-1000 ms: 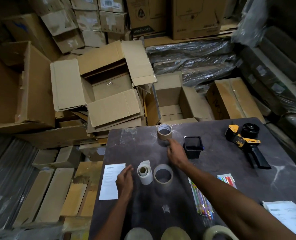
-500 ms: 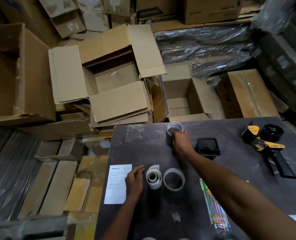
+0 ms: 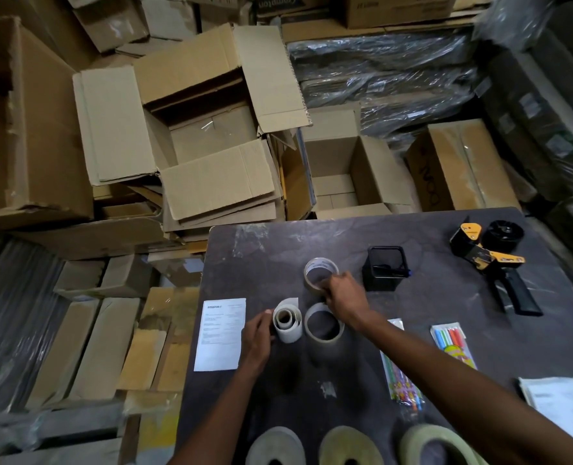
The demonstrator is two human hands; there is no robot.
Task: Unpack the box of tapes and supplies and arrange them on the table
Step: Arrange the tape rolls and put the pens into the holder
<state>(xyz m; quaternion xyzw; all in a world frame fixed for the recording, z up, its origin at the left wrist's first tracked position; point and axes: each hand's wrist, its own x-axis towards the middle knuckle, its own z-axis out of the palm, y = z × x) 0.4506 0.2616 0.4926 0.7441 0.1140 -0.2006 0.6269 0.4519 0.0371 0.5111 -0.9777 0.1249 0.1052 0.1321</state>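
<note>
brown tape roll [image 3: 320, 271] sits on the dark table [image 3: 446, 297], and the right hand [image 3: 347, 294] has its fingers curled over the near rim, gripping it. just nearer than that grip stands a wider tape roll [image 3: 323, 327], touching the wrist side of the hand. the left hand [image 3: 257, 336] pinches the white paper roll [image 3: 288, 319] at its left edge, fingers narrow around it. left of that hand lies a printed sheet [image 3: 220, 333]. right of the right hand's grip stands a black holder [image 3: 384, 268], and farther right the yellow tape dispenser [image 3: 490, 260]. pen packs [image 3: 451, 342] lie right of the forearm.
</note>
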